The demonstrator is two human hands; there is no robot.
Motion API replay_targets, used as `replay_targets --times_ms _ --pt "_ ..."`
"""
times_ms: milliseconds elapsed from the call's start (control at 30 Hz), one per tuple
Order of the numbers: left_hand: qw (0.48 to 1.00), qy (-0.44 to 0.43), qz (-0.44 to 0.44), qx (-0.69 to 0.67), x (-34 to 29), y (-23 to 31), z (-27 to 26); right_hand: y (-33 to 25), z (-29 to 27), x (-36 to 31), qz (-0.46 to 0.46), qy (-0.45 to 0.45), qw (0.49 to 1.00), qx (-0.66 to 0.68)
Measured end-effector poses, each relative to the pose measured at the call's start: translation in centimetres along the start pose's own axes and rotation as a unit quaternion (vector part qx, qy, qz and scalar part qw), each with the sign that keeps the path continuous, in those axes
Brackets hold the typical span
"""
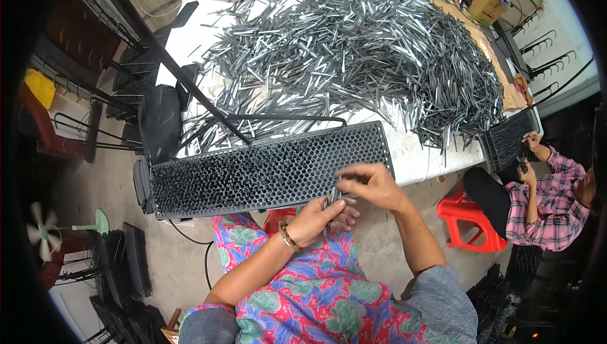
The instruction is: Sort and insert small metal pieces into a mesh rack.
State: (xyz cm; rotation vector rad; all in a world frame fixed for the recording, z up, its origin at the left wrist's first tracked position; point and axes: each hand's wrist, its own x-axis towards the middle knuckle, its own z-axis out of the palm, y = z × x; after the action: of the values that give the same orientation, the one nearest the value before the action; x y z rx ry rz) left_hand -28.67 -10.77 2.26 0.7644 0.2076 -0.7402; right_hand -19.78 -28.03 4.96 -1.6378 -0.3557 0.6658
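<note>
A long black perforated tray (272, 170) lies slanted in front of me at the table's near edge. Thin dark pieces fill many holes on its left side, while round holes show unfilled toward its right end. My left hand (313, 222) is closed around a small bundle of thin dark strips (336, 197) just below the tray's right part. Over the top of that bundle, my right hand (372, 186) has thumb and forefinger pinched on what looks like the end of one strip; the fingers partly hide it.
A big heap of loose dark strips (354, 47) covers the white table (430, 162). A black bar (171, 59) slants over the tray's left side. At right, a person (547, 205) works at another black tray (511, 138) beside a red stool (471, 221). A fan (43, 233) stands at left.
</note>
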Motion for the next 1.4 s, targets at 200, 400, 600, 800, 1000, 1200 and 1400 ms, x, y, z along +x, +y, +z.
replay_targets --times_ms 200,400,600,800,1000,1200,1400 --pt "0.999 0.022 -0.015 -0.023 0.3 -0.1 -0.1 0.0 -0.9 0.0 0.019 0.086 0.996 0.031" --pt "0.997 0.055 -0.048 -0.039 0.6 -2.1 -0.8 2.1 -5.4 3.9 -0.19 0.38 0.892 -0.153" --pt "0.996 0.043 -0.044 -0.062 0.1 -0.9 -0.1 3.8 -6.8 5.5 -0.242 0.401 0.856 -0.22" --pt "0.995 0.053 -0.036 -0.078 0.4 -1.8 -1.1 4.0 -6.5 5.5 -0.267 0.379 0.823 -0.328" --pt "0.996 0.04 -0.03 -0.077 0.1 -1.2 -0.9 3.9 -6.0 5.5 -0.296 0.342 0.795 -0.405" --pt "0.997 0.011 -0.004 -0.074 -0.3 -0.3 -0.5 0.7 -2.3 2.0 -0.146 0.127 0.969 -0.154" --pt "0.999 -0.027 0.013 -0.027 -0.5 0.1 -0.5 0.0 1.0 0.4 -0.011 -0.028 0.999 -0.039"
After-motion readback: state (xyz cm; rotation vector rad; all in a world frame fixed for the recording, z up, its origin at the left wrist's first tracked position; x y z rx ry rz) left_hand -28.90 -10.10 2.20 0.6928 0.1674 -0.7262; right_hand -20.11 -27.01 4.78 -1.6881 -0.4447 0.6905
